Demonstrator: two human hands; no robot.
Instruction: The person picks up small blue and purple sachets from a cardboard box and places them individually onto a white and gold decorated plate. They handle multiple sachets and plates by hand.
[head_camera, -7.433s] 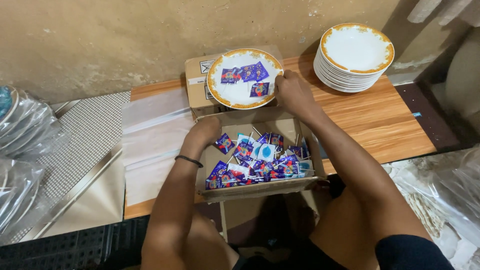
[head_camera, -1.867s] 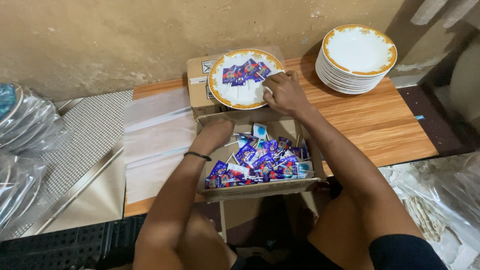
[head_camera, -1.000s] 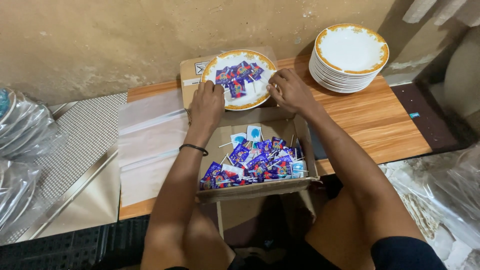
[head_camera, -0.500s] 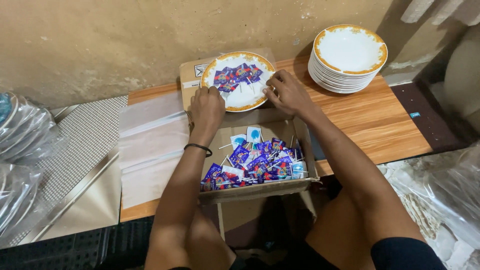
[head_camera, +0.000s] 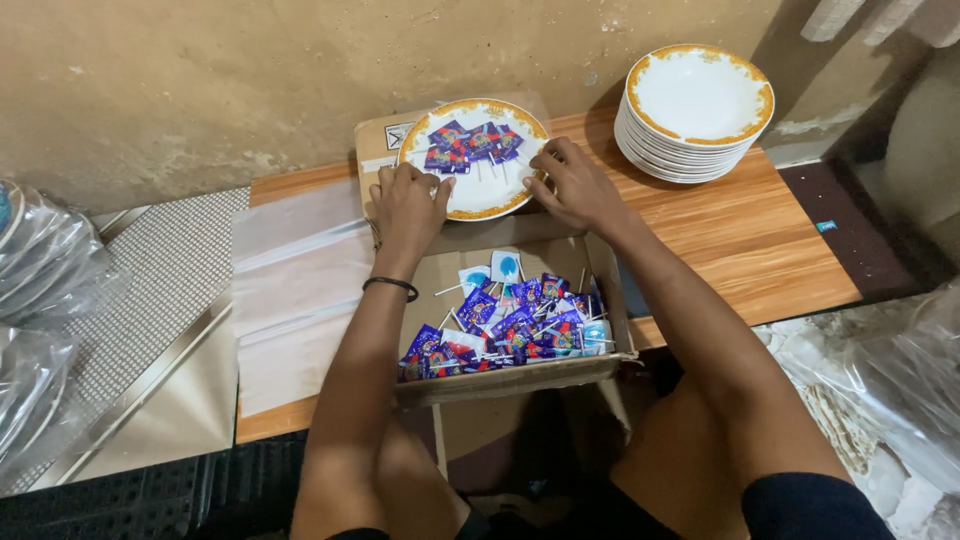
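Landmark: we place everything against the open cardboard box (head_camera: 515, 375) at the table's near edge.
In the box: wrapped lollipops (head_camera: 500, 330) lie heaped.
Behind the box: we see a plate (head_camera: 480, 200) resting on a second carton (head_camera: 378, 145), with more lollipops (head_camera: 470, 145) on it.
On the plate's rim: our left hand (head_camera: 408, 205) at its left side, our right hand (head_camera: 575, 185) at its right side.
Behind and right of the box: a stack of plates (head_camera: 695, 105) on the wooden table (head_camera: 740, 230).
Left of the box: clear plastic bags (head_camera: 290, 290) lying flat on the table.
Far left of the box: bagged goods (head_camera: 40, 320), off the table.
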